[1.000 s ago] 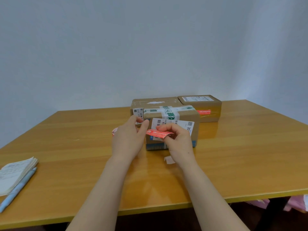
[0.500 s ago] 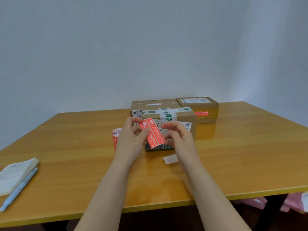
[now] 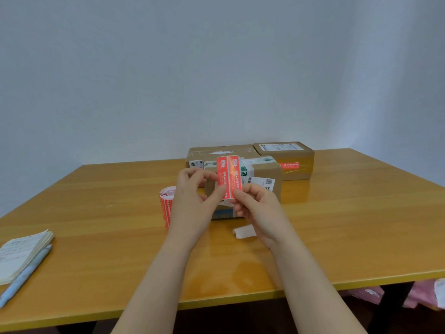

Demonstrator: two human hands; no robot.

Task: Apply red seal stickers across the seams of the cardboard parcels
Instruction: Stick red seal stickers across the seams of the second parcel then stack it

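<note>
A strip of two red seal stickers (image 3: 228, 175) stands upright in front of me. My left hand (image 3: 195, 203) pinches its lower left edge and my right hand (image 3: 257, 208) pinches its lower right edge. Right behind it sits the nearest cardboard parcel (image 3: 265, 174), with green-printed tape and a white shipping label. Two more parcels stand further back: a flat one (image 3: 216, 151) and one at the right (image 3: 293, 160) with a red seal sticker (image 3: 289, 166) on its front. A roll of red stickers (image 3: 166, 206) stands left of my left hand.
A small white backing scrap (image 3: 244, 231) lies on the wooden table (image 3: 337, 225) near my right wrist. A notepad (image 3: 21, 254) and a light blue pen (image 3: 24, 278) lie at the front left corner. Pink fabric (image 3: 423, 295) shows below the table's right edge.
The red sticker strip went from lying flat between my hands to tilted, and now stands upright. Both hands rose slightly towards the nearest parcel.
</note>
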